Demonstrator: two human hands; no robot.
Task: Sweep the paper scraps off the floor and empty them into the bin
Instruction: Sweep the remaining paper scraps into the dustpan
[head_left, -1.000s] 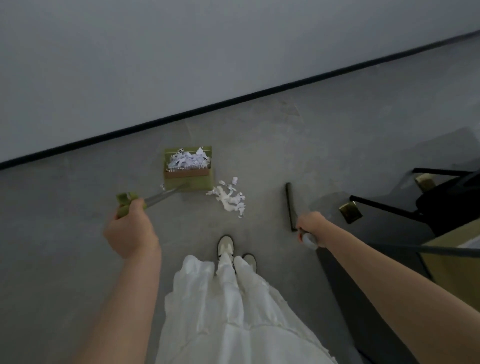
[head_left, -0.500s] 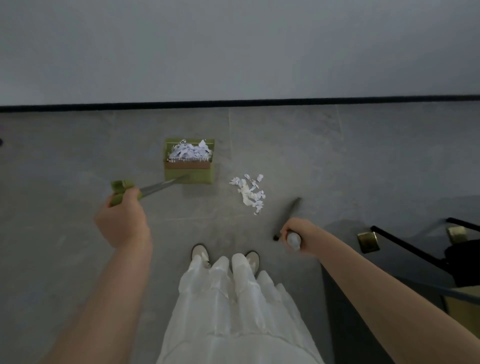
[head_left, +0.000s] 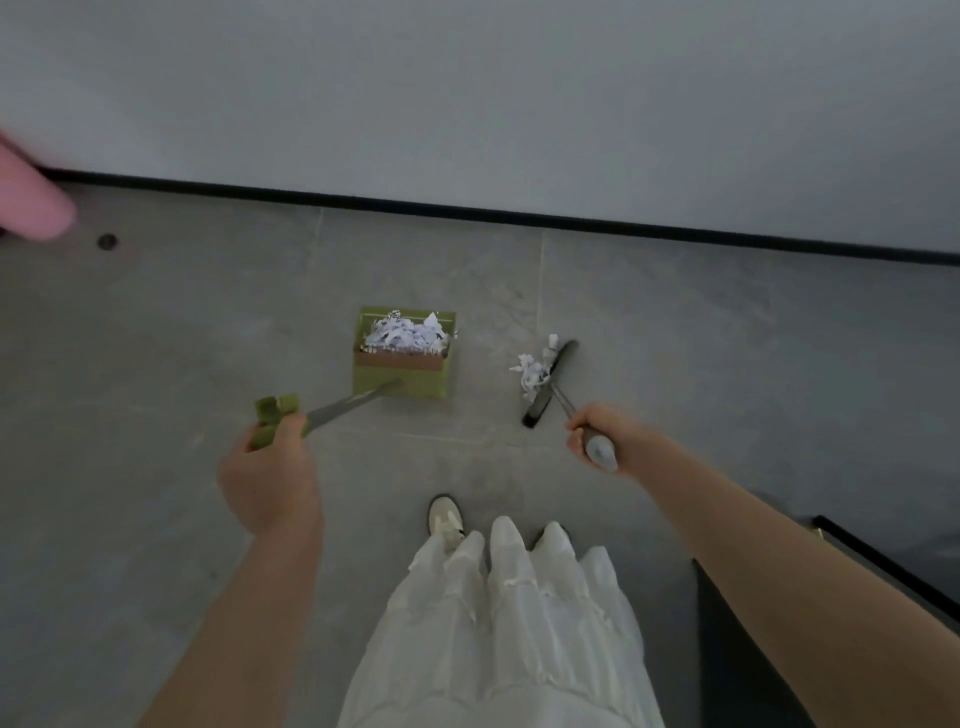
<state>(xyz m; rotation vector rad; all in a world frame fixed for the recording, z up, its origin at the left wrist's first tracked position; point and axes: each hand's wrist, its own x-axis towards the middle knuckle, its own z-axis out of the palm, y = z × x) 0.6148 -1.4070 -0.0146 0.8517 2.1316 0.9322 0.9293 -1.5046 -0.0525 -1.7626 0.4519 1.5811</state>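
Two piles of paper scraps show how far the job has got: most scraps already lie in the green dustpan, ahead of the left hand, whose grip is curled round the dustpan's long handle. A smaller heap remains on the floor, touching the broom head just ahead of the right hand, whose grip is wrapped round the broom handle. Left, by my reading: push that heap into the pan, then empty it; no bin is in view.
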